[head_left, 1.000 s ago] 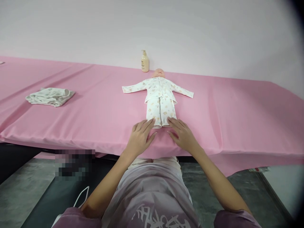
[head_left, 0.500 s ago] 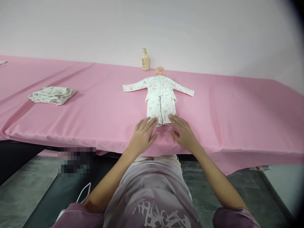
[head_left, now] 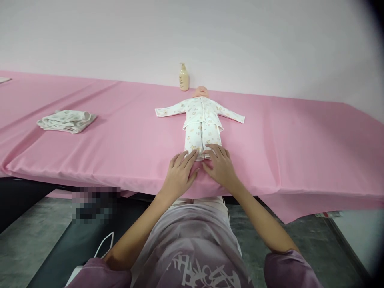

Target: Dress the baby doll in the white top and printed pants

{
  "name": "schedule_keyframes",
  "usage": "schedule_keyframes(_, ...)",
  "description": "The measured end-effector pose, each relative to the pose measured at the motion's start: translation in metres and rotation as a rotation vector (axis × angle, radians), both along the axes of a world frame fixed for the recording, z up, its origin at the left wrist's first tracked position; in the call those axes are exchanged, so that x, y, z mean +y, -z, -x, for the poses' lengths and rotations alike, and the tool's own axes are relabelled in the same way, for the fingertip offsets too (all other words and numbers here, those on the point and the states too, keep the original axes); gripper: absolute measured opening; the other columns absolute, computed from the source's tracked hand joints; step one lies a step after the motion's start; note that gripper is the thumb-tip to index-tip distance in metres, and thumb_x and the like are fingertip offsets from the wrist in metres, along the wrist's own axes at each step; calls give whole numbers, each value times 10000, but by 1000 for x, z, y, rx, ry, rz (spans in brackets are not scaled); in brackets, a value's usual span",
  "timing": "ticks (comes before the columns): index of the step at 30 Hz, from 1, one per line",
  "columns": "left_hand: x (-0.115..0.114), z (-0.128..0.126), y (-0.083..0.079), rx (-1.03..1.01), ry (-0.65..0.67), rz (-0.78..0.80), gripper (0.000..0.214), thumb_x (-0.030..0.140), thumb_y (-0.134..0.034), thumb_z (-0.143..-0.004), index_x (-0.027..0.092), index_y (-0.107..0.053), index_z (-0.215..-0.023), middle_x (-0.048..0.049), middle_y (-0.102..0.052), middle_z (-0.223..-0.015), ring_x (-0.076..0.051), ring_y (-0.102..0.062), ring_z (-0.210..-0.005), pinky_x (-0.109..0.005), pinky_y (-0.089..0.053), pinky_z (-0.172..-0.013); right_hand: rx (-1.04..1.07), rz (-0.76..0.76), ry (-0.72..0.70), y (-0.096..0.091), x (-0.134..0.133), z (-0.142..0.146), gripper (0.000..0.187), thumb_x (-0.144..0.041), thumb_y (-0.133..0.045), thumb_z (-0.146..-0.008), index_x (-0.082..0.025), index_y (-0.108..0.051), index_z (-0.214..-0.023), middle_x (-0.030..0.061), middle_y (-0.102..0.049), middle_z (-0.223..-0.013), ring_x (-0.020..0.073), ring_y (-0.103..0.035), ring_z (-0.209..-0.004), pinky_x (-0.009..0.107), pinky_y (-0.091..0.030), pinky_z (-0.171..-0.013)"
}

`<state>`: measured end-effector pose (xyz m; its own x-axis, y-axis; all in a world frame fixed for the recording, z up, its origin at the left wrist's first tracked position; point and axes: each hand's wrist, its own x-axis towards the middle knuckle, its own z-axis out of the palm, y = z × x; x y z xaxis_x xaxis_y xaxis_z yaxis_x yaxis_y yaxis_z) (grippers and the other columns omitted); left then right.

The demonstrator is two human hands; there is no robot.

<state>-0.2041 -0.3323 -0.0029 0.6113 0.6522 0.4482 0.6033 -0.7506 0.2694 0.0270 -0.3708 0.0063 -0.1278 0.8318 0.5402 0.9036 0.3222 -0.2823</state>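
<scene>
A baby doll (head_left: 201, 92) lies on its back on the pink-covered table, its head toward the wall. It wears a white printed jacket (head_left: 200, 110) with both sleeves spread wide, and matching trousers (head_left: 193, 136). My left hand (head_left: 181, 171) rests palm down, fingers apart, with its fingertips on the lower end of the left trouser leg. Across from it, my right hand (head_left: 220, 166) has its fingers spread over the lower end of the right trouser leg. Neither hand grips the cloth. The doll's feet do not show.
A pump bottle (head_left: 184, 78) stands by the wall behind the doll's head. Folded printed cloth (head_left: 66, 121) lies at the left on the pink sheet (head_left: 135, 132). Another pale item (head_left: 4, 79) sits at the far left edge. Below the table is a dark bench (head_left: 63, 248).
My right hand has moved left, toward the inner side of the right trouser leg. My left hand stays almost where it was.
</scene>
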Motion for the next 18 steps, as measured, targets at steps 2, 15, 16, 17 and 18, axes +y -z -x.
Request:
schedule_keyframes(2,4,2,-3,-35,-16,14,592,362,-568,-1219,259,-532,-1801,-97,-648,-1785,-356,-569,-1661,-554,-400,-1397,45,-11,31,1,8,6,155,-248,-751,-1089,-239,-721,-1240,169,-754,-1502,385,-652,-1495,591,-540,-1268)
schedule_keyframes(15,34,1,-19,-16,-277,144,152,213,-711,-988,272,-574,-1016,-81,-773,-997,-366,-712,-1060,-548,-502,-1088,-42,-31,67,0,11,10,150,-120,-717,-1009,-253,-706,-1078,156,-752,-1382,389,-662,-1375,578,-544,-1208)
schedule_keyframes(16,33,2,-19,-13,-274,150,173,204,-713,-975,274,-558,-1003,-69,-763,-961,-361,-717,-1043,-547,-499,-1095,-49,-40,49,0,9,9,141,-122,-714,-1013,-256,-701,-1057,153,-758,-1377,384,-670,-1365,574,-543,-1209)
schedule_keyframes(17,32,3,-20,-13,-272,158,192,204,-720,-962,276,-545,-997,-60,-753,-933,-358,-722,-1028,-544,-499,-1098,-53,-45,28,-2,7,8,130,-129,-708,-1025,-257,-695,-1037,149,-763,-1375,377,-679,-1358,569,-541,-1213)
schedule_keyframes(18,31,5,-22,-16,-269,167,212,210,-733,-949,277,-537,-994,-51,-746,-917,-355,-725,-1016,-539,-500,-1095,-53,-44,7,-4,6,5,116,-144,-699,-1043,-259,-692,-1029,147,-768,-1377,370,-685,-1359,564,-537,-1218)
